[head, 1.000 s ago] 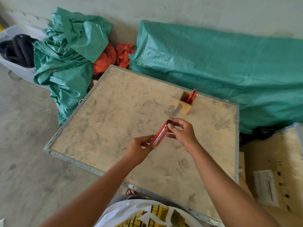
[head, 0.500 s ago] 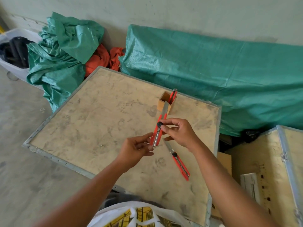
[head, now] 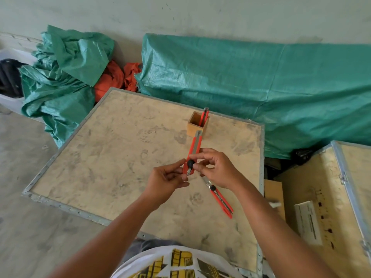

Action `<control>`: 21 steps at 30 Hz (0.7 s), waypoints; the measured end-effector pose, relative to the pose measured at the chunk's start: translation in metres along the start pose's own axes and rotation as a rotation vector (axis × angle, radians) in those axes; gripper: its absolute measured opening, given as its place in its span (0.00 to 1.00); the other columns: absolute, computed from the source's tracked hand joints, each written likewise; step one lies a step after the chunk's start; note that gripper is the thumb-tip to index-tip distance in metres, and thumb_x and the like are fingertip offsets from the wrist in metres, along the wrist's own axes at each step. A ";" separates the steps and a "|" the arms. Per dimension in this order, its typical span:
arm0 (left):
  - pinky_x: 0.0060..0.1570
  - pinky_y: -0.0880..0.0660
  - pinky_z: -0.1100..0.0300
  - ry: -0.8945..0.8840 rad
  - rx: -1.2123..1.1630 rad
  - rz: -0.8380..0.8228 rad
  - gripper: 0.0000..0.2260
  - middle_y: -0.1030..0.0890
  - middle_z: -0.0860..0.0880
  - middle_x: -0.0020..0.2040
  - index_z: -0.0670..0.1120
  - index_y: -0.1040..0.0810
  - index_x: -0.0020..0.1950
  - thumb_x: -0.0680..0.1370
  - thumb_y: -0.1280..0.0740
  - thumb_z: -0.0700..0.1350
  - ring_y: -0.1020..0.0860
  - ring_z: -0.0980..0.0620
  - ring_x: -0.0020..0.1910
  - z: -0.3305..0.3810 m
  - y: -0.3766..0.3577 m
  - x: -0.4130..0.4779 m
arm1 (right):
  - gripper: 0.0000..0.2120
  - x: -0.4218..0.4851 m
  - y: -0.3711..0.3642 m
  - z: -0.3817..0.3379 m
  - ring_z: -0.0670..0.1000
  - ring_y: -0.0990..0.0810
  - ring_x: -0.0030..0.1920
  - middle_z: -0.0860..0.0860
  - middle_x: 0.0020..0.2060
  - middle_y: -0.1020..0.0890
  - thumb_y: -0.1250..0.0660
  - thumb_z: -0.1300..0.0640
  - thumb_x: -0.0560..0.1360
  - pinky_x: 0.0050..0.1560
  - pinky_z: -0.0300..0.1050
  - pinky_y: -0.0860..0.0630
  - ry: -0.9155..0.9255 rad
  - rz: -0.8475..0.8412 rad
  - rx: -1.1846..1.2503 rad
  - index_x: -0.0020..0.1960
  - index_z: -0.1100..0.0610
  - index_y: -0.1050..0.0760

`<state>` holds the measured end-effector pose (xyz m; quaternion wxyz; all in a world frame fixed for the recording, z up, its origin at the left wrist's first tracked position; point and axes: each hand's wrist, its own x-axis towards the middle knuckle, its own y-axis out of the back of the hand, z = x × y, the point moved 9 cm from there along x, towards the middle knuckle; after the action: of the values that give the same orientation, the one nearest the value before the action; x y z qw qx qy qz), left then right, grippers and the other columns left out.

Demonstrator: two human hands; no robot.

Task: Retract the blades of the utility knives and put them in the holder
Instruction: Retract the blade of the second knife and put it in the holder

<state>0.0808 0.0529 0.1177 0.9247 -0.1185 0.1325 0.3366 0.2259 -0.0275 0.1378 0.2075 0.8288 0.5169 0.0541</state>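
Both my hands hold one red utility knife (head: pixel 195 147) above the middle of the wooden crate top (head: pixel 112 157). My left hand (head: pixel 167 180) pinches its near end. My right hand (head: pixel 216 169) has thumb and finger at the black slider knob, which sits near the near end. No blade shows past the far tip. A second red utility knife (head: pixel 220 198) lies on the crate top under my right wrist, its blade out. The small wooden holder (head: pixel 197 124) stands beyond, with one red knife (head: pixel 205 115) upright inside it.
Green tarpaulin (head: pixel 261 87) covers a long bulk behind the crate. A crumpled tarp (head: pixel 60 77) and orange cloth (head: pixel 112 77) lie at the left. A second crate (head: pixel 325 207) with a white label stands to the right, across a narrow gap.
The black slider knob has travelled down the held knife towards my left hand, and the blade no longer sticks out. The camera view shifted, so the knife lying on the crate now shows.
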 end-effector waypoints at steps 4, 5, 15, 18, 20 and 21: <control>0.48 0.17 0.50 -0.020 -0.013 0.001 0.21 0.18 0.33 0.48 0.41 0.21 0.64 0.73 0.30 0.26 0.18 0.45 0.47 0.005 0.000 0.003 | 0.08 -0.001 0.008 -0.012 0.46 0.15 0.47 0.46 0.52 0.16 0.22 0.55 0.73 0.51 0.46 0.15 0.050 0.123 -0.051 0.51 0.52 0.15; 0.48 0.17 0.49 -0.025 -0.014 -0.002 0.21 0.18 0.32 0.48 0.41 0.21 0.64 0.73 0.30 0.26 0.18 0.44 0.47 0.006 0.000 0.004 | 0.08 -0.001 0.011 -0.015 0.45 0.15 0.46 0.46 0.50 0.16 0.21 0.53 0.71 0.51 0.44 0.16 0.058 0.166 -0.072 0.49 0.53 0.16; 0.48 0.17 0.51 -0.044 -0.039 -0.024 0.22 0.16 0.38 0.46 0.42 0.20 0.63 0.72 0.30 0.26 0.16 0.45 0.48 0.014 -0.003 0.014 | 0.09 0.004 0.017 -0.024 0.45 0.15 0.46 0.46 0.50 0.16 0.21 0.52 0.72 0.50 0.40 0.17 0.080 0.216 -0.077 0.49 0.54 0.17; 0.47 0.17 0.52 -0.039 -0.032 -0.026 0.22 0.17 0.39 0.44 0.41 0.21 0.63 0.72 0.31 0.25 0.17 0.47 0.46 0.014 -0.005 0.016 | 0.11 0.006 0.017 -0.022 0.45 0.15 0.46 0.45 0.48 0.16 0.21 0.49 0.71 0.48 0.40 0.16 0.066 0.229 -0.092 0.48 0.52 0.19; 0.47 0.17 0.51 -0.037 -0.036 -0.019 0.22 0.17 0.38 0.44 0.42 0.21 0.63 0.73 0.31 0.25 0.17 0.48 0.44 0.013 -0.004 0.020 | 0.11 0.007 0.017 -0.018 0.45 0.15 0.49 0.43 0.53 0.16 0.22 0.51 0.72 0.49 0.42 0.15 0.045 0.185 -0.032 0.53 0.49 0.18; 0.47 0.17 0.51 -0.039 -0.034 -0.018 0.22 0.17 0.36 0.44 0.43 0.20 0.63 0.73 0.31 0.25 0.17 0.48 0.44 0.013 -0.004 0.022 | 0.11 0.008 0.017 -0.017 0.45 0.15 0.49 0.43 0.54 0.16 0.22 0.53 0.72 0.49 0.43 0.15 0.050 0.181 -0.016 0.54 0.49 0.17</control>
<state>0.1016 0.0669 0.1236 0.9279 -0.1289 0.1074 0.3329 0.2388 -0.0226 0.1590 0.1955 0.8686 0.4446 0.0976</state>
